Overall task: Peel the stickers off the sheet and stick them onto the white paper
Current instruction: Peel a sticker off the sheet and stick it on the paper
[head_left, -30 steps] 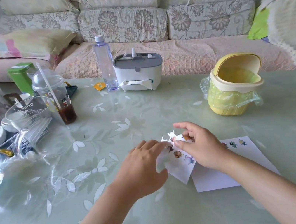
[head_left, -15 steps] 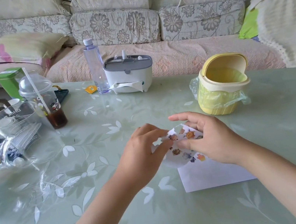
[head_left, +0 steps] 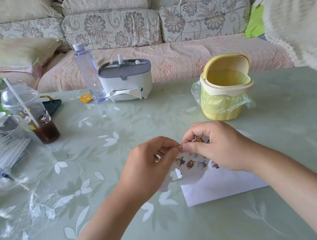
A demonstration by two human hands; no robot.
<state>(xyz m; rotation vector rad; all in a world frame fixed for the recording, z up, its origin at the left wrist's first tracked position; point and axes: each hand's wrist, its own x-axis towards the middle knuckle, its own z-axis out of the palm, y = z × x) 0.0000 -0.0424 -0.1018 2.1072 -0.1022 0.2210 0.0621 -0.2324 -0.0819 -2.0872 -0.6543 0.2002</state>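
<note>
Sticker sheet (head_left: 190, 166) lifted just above the near-right table (head_left: 113, 127), left hand (head_left: 150, 168) and right hand (head_left: 218, 147) pinching its top edge together — fingertips touching, white paper (head_left: 222, 186) flat beneath, yellow bin (head_left: 225, 88) beyond

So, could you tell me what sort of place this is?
Most likely a home living room: a floral-cushioned sofa behind a low table holding a tissue box and a small yellow bin.
</note>
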